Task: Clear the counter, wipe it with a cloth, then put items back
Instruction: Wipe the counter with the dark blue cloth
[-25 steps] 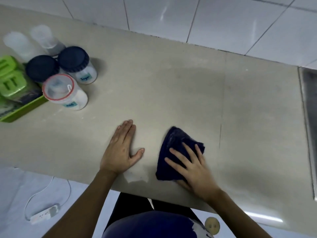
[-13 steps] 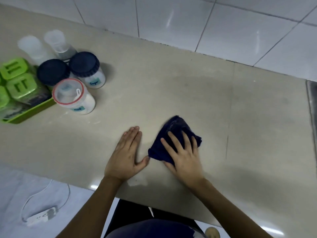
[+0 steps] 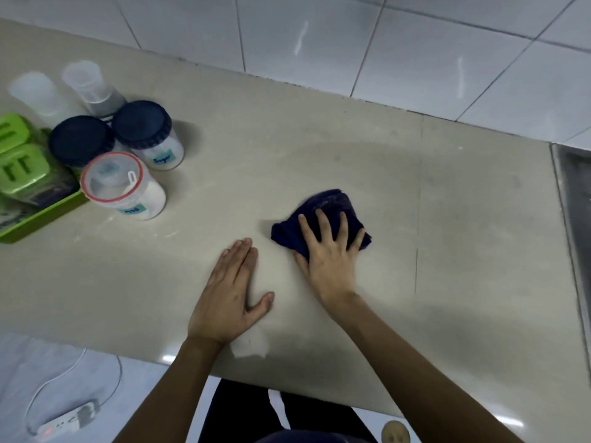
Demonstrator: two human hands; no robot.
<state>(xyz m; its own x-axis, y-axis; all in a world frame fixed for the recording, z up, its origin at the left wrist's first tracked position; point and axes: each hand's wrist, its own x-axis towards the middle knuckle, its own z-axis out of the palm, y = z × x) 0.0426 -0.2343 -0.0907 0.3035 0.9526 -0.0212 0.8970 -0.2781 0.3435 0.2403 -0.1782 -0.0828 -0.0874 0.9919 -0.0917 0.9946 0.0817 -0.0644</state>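
wiping under way, items not yet returned

the right hand (image 3: 329, 251) lies flat with fingers spread on a bunched dark blue cloth (image 3: 323, 215), pressing it down onto the beige surface (image 3: 287, 161) rather than gripping it. the cloth sits near the middle of the surface, a little toward the front edge. the left hand (image 3: 228, 298) rests just beside it, palm down, fingers together and extended, holding nothing; it looks like a brace.

cleared items are grouped at the far left: two jars with dark blue lids (image 3: 145, 135), one labelled "sugar"; a jar with a red-rimmed clear lid (image 3: 123, 190); two translucent containers (image 3: 86, 86) behind them; a green tray (image 3: 41, 212) carrying green-lidded boxes, partly cut off by the frame edge. all stand well apart from the cloth.

judgement on progress: the clearing step looks done for the centre and right of the surface, which is bare apart from the cloth and hands. wiping is the step in hand. a pale patch (image 3: 249, 345) shows at the front edge near the left wrist; whether it is residue or a chip cannot be told. left to do: finish wiping, then move the jars and tray back.
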